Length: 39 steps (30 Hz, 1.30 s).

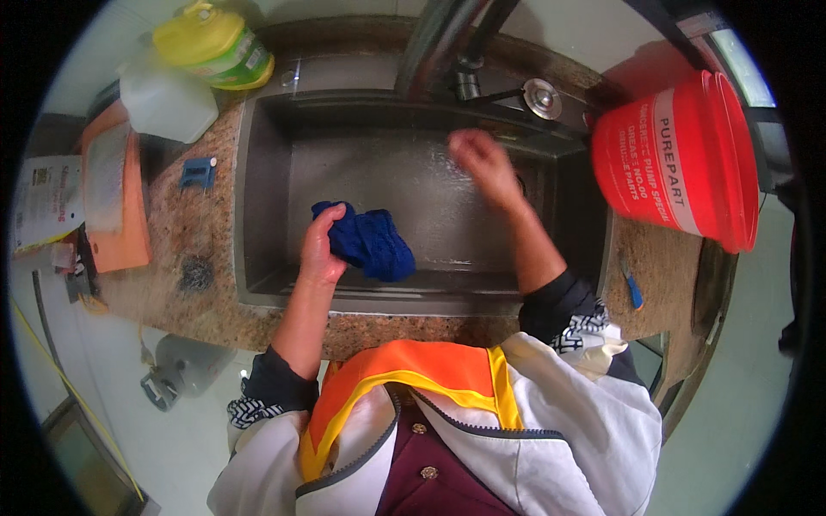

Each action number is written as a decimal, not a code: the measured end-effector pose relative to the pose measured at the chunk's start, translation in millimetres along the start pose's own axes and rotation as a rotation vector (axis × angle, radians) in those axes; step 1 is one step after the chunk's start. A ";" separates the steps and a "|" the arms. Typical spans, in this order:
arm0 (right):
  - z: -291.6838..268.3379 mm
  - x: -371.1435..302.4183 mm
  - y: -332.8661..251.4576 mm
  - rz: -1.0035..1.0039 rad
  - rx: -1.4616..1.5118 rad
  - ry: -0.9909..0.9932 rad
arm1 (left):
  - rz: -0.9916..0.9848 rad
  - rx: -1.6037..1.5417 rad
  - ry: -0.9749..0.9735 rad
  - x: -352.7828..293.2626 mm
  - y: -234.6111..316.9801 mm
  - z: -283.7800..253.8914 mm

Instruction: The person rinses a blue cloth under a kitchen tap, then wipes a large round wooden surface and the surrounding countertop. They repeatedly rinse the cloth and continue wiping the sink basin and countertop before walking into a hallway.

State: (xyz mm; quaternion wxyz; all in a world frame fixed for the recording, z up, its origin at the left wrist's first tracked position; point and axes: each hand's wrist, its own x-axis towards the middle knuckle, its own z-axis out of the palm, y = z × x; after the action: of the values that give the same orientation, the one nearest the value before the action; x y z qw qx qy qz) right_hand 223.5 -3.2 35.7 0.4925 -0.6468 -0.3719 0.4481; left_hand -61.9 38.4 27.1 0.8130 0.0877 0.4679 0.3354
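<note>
My left hand (322, 249) is closed on a bunched dark blue cloth (372, 244), which hangs over the left front part of a dark grey sink (413, 304). The cloth looks thick and soft. Over the back middle of the basin is my right hand (483, 165), below the faucet (467, 82) and apart from the cloth. Motion smears its fingers, so I cannot tell whether they are closed or hold anything. Wet streaks and drops show on the basin floor.
A red bucket (637, 163) lies tilted right of the sink, near a blue-handled knife (632, 284). On the left counter stand a yellow jug (211, 47), a whitish jug (169, 101), a blue plastic piece (199, 173), a scouring pad (196, 273) and an orange board (133, 215).
</note>
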 end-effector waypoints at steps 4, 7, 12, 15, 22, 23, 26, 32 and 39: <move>76.6 -64.1 45.1 0.796 1.245 -0.594 | -0.041 -0.033 -0.073 2.1 4.4 21.0; 101.3 -90.4 45.3 0.728 1.542 -0.751 | 0.044 0.013 -0.213 10.7 10.8 25.6; 95.4 -94.7 -0.9 0.825 1.392 -0.744 | 0.123 0.064 -0.579 17.0 25.5 20.9; 104.2 -95.8 -25.5 0.945 1.753 -0.777 | -0.076 -0.199 -0.614 8.3 23.6 26.8; 119.5 -83.5 -55.2 0.819 1.805 -0.774 | 0.054 -0.191 -0.523 8.5 50.0 57.6; 114.9 -80.5 -60.2 0.698 1.650 -0.835 | 0.048 -0.076 -0.523 8.3 56.6 61.1; 98.4 -68.5 -72.8 0.651 1.070 -0.748 | 0.150 0.181 -0.438 10.2 67.1 73.1; 112.1 -33.8 -19.5 0.484 0.107 -0.446 | 0.587 1.042 -0.031 55.7 30.2 82.2; 140.9 -1.4 64.6 0.012 -0.310 -0.117 | 0.510 1.347 0.163 104.2 -1.3 77.3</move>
State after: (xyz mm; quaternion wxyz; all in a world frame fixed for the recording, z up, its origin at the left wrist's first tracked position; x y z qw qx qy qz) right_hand 92.3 22.9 -42.7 0.3617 -0.6900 -0.4608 0.4252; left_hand 37.2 116.1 -4.3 0.4415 0.6507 0.5970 0.1591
